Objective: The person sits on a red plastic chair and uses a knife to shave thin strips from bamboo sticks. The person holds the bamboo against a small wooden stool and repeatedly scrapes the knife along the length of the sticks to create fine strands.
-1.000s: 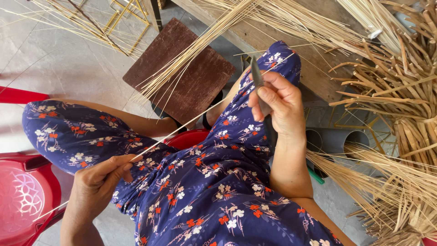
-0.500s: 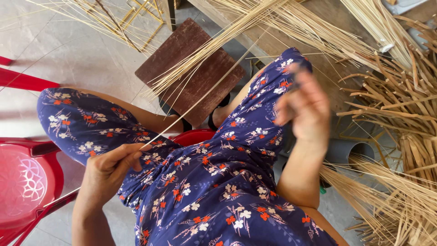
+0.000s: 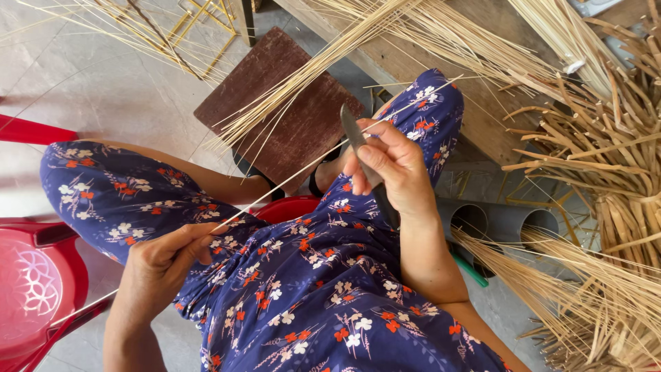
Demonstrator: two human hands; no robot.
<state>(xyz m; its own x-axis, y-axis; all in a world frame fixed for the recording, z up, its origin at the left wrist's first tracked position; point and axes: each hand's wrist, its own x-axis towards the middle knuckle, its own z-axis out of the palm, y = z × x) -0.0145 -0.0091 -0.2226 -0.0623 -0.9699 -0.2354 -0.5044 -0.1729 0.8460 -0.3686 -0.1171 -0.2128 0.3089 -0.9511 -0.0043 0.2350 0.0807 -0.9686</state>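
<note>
Largest first: great heaps of split strips (image 3: 606, 179) crowd the right side of the floor (image 3: 103, 96), and a long sheaf of thin slivers (image 3: 385, 34) fans across the plank (image 3: 427, 69) and the brown board (image 3: 289, 117) at the top. Those piles suggest, as we judge it, that plenty of pieces are already worked, though we cannot tell which heap is finished and which is waiting; one piece is under the knife now.

That piece is a single thin sliver (image 3: 289, 182), running slantwise over our lap from lower left to upper right. Our left hand (image 3: 162, 265) has it pinched between thumb and curled fingers (image 3: 196, 238) near its lower end, closed tight on it. Our right hand (image 3: 392, 169) is wrapped firmly round a knife (image 3: 352, 134), blade pointing up, and the sliver passes right against the blade and under the thumb, its far tip reaching past the knee.
</note>
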